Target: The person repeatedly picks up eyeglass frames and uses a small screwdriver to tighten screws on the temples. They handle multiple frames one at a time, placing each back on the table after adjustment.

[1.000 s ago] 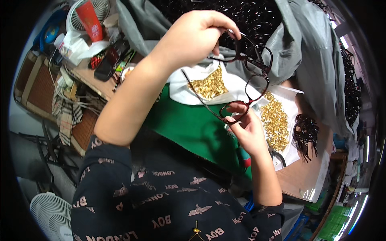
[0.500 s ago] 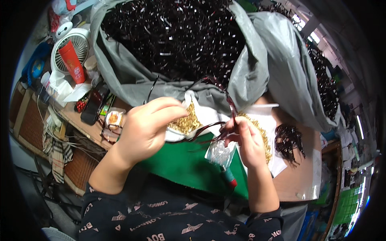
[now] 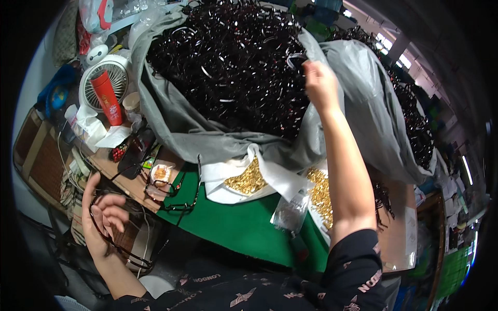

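Observation:
My left hand (image 3: 106, 217) is off the table's left edge, its thumb raised and its other fingers half curled. A dark eyeglass frame (image 3: 124, 251) is held in it, running across the palm and down past the wrist. My right hand (image 3: 320, 85) reaches to the right rim of a large grey sack (image 3: 181, 140) heaped with glossy dark curved eyeglass pieces (image 3: 228, 67). Its fingers are closed at the heap beside one curved piece; what they grip is unclear. More dark glasses (image 3: 181, 207) stand on the left part of the green mat (image 3: 223, 225).
Small gold-coloured parts (image 3: 249, 179) lie on white cloth (image 3: 215, 192), with more gold parts (image 3: 320, 194) by my right forearm. A clear plastic bag (image 3: 290, 212) rests on the mat. A white fan (image 3: 88, 83) and red bottle (image 3: 106, 98) stand left. A second grey sack (image 3: 363, 98) stands right.
My hands have parted from over the mat, where a dark red eyeglass piece was between them. The left went left and down; the right went far forward to the sack, without that piece visible.

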Motion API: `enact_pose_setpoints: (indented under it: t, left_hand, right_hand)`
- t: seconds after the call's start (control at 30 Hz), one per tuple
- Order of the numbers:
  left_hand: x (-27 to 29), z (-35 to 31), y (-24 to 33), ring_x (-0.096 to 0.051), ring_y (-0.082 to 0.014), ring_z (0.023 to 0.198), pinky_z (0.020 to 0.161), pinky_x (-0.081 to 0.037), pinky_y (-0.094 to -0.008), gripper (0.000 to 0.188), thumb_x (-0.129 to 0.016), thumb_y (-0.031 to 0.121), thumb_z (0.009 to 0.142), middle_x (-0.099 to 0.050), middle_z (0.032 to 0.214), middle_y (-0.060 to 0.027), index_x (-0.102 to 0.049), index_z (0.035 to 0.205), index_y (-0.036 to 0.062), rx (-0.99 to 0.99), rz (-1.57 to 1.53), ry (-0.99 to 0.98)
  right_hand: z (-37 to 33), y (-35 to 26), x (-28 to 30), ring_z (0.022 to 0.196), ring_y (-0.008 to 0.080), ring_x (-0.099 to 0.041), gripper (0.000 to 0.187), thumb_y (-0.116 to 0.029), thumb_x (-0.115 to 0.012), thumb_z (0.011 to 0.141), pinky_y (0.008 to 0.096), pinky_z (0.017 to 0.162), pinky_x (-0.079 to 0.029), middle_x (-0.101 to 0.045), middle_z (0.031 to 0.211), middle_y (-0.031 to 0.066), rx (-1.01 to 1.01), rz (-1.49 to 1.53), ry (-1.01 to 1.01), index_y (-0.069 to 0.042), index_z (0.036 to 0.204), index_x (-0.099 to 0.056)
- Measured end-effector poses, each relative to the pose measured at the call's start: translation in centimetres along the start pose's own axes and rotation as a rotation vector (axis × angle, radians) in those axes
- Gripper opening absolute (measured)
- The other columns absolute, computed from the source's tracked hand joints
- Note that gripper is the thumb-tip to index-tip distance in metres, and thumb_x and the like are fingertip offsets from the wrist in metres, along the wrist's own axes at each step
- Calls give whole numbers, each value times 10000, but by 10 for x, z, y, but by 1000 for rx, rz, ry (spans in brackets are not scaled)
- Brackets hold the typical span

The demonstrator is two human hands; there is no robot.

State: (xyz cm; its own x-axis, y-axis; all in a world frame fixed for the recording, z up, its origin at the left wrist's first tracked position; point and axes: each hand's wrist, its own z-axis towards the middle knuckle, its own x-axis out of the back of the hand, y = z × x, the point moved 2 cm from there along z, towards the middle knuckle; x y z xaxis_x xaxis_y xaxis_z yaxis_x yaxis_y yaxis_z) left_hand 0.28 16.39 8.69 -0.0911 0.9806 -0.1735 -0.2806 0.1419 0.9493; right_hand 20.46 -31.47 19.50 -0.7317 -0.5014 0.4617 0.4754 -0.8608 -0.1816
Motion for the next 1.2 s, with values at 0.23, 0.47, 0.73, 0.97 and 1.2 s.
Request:
enact_pose_setpoints:
  t: [0.23, 0.47, 0.73, 0.97, 1.2]
  left_hand:
    - [17, -25, 2, -490, -188, 771, 558, -436, -218, 389, -506, 72, 908, -516, 958, -114, -499, 1294, 21, -198, -240, -283]
    - [-46, -14, -11, -528, -129, 431, 445, -374, -230, 866, -712, 148, 834, -650, 694, -90, -158, 1482, -10, -307, -369, -284]
    - [-73, -39, -25, -587, -179, 497, 485, -450, -225, 713, -748, 137, 779, -687, 768, -219, -370, 1344, -78, -246, -283, -439]
    - [-81, -55, -18, -661, -186, 693, 636, -502, -233, 536, -730, 68, 787, -691, 871, -216, -459, 1228, -71, 4, -193, -309]
    - [-134, -54, -17, -660, -190, 896, 834, -497, -292, 502, -642, 1, 834, -684, 969, -175, -430, 1284, -67, 153, 8, -632]
  right_hand:
    - [-53, 4, -8, 919, 353, -613, 185, -216, -628, 860, 450, 788, -511, -639, 929, 171, 30, -394, -120, -54, 931, -681]
    - [-178, -125, 6, 833, 321, -631, 135, -76, -654, 783, 382, 731, -512, -635, 906, 119, -300, 375, -970, -41, 914, -655]
    - [-219, -126, -29, 859, 326, -609, 165, -114, -669, 771, 441, 762, -494, -583, 878, 128, -97, 50, -892, -41, 908, -612]
    - [-235, -126, -36, 814, 334, -621, 130, -112, -681, 764, 422, 723, -503, -613, 840, 132, -221, 110, -1039, -45, 862, -629]
    - [-233, -121, -22, 758, 302, -621, 51, -56, -640, 783, 379, 689, -509, -607, 818, 142, -416, 362, -848, -36, 828, -626]
